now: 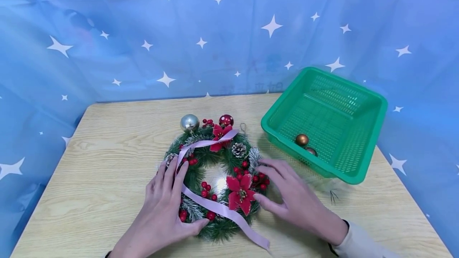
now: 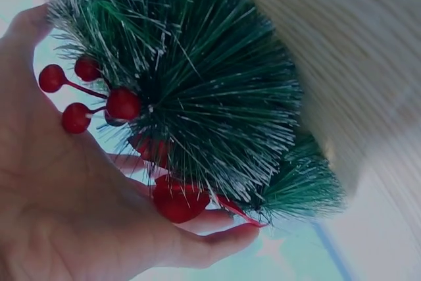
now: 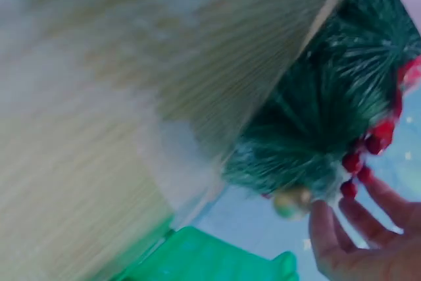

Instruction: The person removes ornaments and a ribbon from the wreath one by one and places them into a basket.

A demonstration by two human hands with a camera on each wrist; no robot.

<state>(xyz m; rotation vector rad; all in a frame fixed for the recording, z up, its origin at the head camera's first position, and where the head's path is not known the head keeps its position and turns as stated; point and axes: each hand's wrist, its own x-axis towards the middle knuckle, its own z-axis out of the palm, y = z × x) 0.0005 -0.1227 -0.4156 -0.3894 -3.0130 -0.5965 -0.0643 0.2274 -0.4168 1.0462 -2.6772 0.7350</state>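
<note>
A green Christmas wreath (image 1: 218,232) lies on the table with red berries (image 2: 123,104), pinecones and two red poinsettia flowers (image 1: 234,199). Across its upper part and down over its lower front runs a pale pink ribbon (image 1: 215,207), its loose end reaching the tabletop. My left hand (image 1: 161,206) rests on the wreath's left side, fingers spread over the greenery and ribbon, thumb at the lower berries. At the right side, my right hand (image 1: 292,196) has its fingertips at the frosted sprig and berries, thumb beside the lower poinsettia.
A silver ball (image 1: 189,122) and a red dotted ball (image 1: 226,120) sit at the wreath's top edge. Back right stands a green plastic basket (image 1: 378,142) with two bronze balls (image 1: 301,139) inside. A small dark sprig (image 1: 333,197) lies right of my right hand.
</note>
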